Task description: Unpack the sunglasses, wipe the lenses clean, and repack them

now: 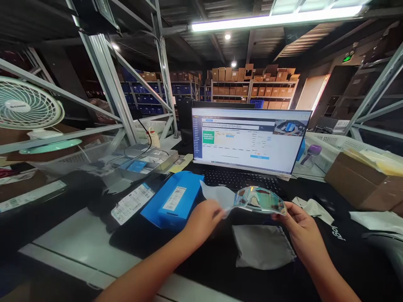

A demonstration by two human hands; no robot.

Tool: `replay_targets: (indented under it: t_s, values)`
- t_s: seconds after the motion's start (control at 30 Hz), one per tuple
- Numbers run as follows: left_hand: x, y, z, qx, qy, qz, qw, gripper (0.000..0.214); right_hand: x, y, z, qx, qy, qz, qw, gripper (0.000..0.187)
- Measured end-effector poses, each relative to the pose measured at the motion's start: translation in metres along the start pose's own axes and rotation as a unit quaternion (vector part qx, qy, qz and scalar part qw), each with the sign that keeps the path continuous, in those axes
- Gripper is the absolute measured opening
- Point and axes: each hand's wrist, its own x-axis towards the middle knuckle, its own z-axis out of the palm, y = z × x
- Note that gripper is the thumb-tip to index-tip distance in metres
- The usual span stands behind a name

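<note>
My right hand (300, 223) is closed on one end of a pair of mirrored sports sunglasses (262, 201), fingers and thumb pinching the frame. The wide lens reflects orange and green. My left hand (204, 214) pinches a thin translucent white sheet (218, 195) that reaches toward the other end of the sunglasses; whether it is joined to them I cannot tell. Just beyond my left hand lies a blue box (185, 186) with a white label. Below the sunglasses, a grey cloth pouch (262, 247) rests flat on the black mat.
Behind the sunglasses stand a black keyboard (241, 178) and a lit monitor (245, 142). A labelled dark parcel (134, 203) lies left of the blue box. At right are a crumpled pale cloth (315, 209) and an open cardboard box (362, 180). A fan (28, 105) stands far left.
</note>
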Motion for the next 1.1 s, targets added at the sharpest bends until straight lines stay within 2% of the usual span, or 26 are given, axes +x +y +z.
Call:
replay_targets:
  t_s: [0.1,0.4,0.63,0.87,1.1]
  values:
    - [-0.004,0.002,0.001,-0.012,0.005,0.01,1.0,0.014,0.001,0.0,-0.001,-0.015,0.011,0.0,1.0,0.037]
    - [0.002,-0.003,0.009,-0.03,0.061,0.003,0.998,0.019,-0.001,-0.001,-0.004,0.002,-0.017,-0.006,1.0,0.033]
    - [-0.005,-0.007,0.024,0.002,0.152,0.013,0.988,0.021,-0.009,0.006,0.003,-0.031,-0.033,-0.011,0.999,0.031]
    - [-0.011,-0.015,0.024,0.052,0.196,0.087,0.975,0.03,-0.01,0.012,-0.005,-0.121,-0.023,-0.001,0.992,0.039]
    - [-0.008,-0.019,0.027,0.061,0.222,0.128,0.965,0.033,-0.014,0.008,-0.004,-0.072,-0.01,-0.011,0.997,0.036]
